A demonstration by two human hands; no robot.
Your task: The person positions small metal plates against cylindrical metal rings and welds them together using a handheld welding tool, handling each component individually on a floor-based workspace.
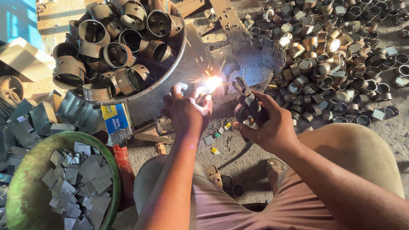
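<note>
Near centre of the head view, the left hand (187,111) is pinching a small metal piece (203,97) at the arc (213,82), fingers clenched round it; the piece is mostly hidden by glare. The right hand (266,123) is gripping the electrode holder (247,102), fingers wrapped tight on its handle, tip reaching left into the sparks.

Work is sitting on a steel slab (255,64), far of both hands. Far left, a pan (174,64) is holding rusty rings (117,55). Far right, a heap of smaller rings (336,64) is spreading over the floor. Near left, a green bowl (25,170) is holding cut grey plates (81,183).

Judgement on handling: the piece is looking like thin sheet steel, so light, stiff, not fragile, with sharp cut edges and getting hot fast at the weld. Best hold is probably the end farthest from the arc, pinched on the flat faces. The holder is heavier and cable-dragged; the insulated handle is the only safe grip.
</note>
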